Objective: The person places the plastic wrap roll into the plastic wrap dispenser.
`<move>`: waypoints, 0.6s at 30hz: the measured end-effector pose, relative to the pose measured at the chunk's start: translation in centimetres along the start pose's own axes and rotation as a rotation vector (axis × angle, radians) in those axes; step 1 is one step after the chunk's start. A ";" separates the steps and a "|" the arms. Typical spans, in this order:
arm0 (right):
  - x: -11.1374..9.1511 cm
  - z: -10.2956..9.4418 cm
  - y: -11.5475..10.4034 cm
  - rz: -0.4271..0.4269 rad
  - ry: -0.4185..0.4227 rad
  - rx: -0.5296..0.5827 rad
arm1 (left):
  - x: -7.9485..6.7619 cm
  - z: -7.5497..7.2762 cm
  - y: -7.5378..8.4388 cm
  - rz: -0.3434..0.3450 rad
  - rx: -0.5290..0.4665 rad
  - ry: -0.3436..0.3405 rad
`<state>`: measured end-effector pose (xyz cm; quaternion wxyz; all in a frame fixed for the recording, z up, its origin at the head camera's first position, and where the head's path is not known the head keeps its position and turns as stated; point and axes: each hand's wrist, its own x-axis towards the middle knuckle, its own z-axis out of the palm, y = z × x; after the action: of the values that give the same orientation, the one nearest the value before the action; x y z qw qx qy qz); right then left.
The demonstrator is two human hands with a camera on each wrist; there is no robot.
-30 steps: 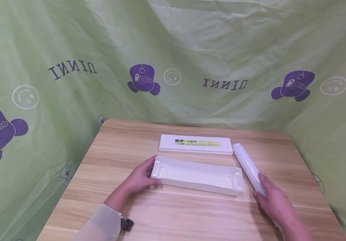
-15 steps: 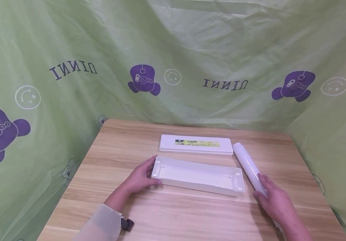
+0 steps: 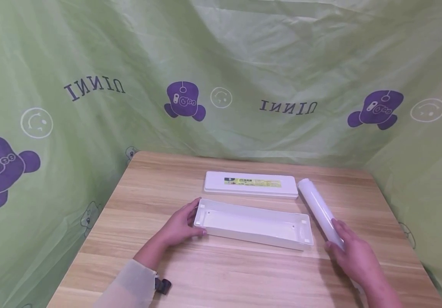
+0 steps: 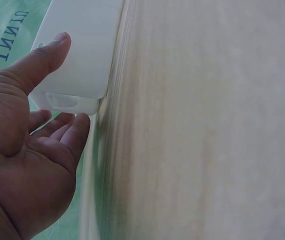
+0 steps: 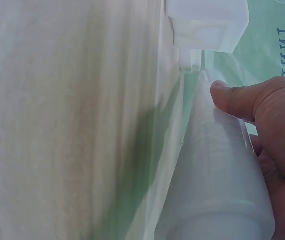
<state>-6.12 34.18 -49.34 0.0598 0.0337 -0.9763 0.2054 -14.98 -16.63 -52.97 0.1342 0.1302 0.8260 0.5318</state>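
Observation:
My left hand (image 3: pixel 179 226) holds the left end of a long white plastic box (image 3: pixel 251 241), thumb along its near wall and fingers at the end wall. The box stands with its open top up and nothing inside. In the left wrist view the box (image 4: pixel 82 55) shows its outer wall, with the left hand (image 4: pixel 37 135) around its corner. On the right, my right hand (image 3: pixel 353 252) grips a glossy white roll of cling film (image 3: pixel 318 209), slanted beside the box. The roll (image 5: pixel 217 165) fills the right wrist view's lower middle, the thumb lying along it.
Behind the box lies a white lid (image 3: pixel 213 182) with a yellow-green label, close to the roll's far end. The wooden table (image 3: pixel 224 278) meets a green printed curtain (image 3: pixel 244 51) at the back. A small black object (image 3: pixel 163 285) is at the left cuff.
My right hand and the cling film roll have shifted slightly to the right, and the roll's far end sits a touch higher in view. The left hand, box and lid stay in place.

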 end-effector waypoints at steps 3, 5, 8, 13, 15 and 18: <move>0.1 -0.3 -0.1 -0.001 0.000 0.000 | 0.0 0.0 0.0 0.002 0.003 0.002; 0.1 -0.5 -0.3 -0.003 -0.001 0.000 | 0.0 0.0 0.1 0.000 0.003 0.001; 0.2 -0.7 -0.5 -0.012 0.010 0.003 | 0.1 0.0 0.1 -0.002 0.001 0.002; 0.2 -0.9 -0.9 -0.041 0.039 0.008 | 0.0 0.0 0.1 0.002 -0.003 0.003; 0.2 -1.0 -1.0 -0.062 0.055 0.008 | 0.0 0.0 0.0 0.002 -0.001 0.004; 0.4 -1.1 -1.1 -0.094 0.078 0.008 | -0.1 0.0 0.1 -0.002 0.001 0.002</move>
<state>-6.26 33.60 -47.85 0.1072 0.0719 -0.9697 0.2075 -14.94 -16.65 -52.87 0.1338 0.1289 0.8265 0.5314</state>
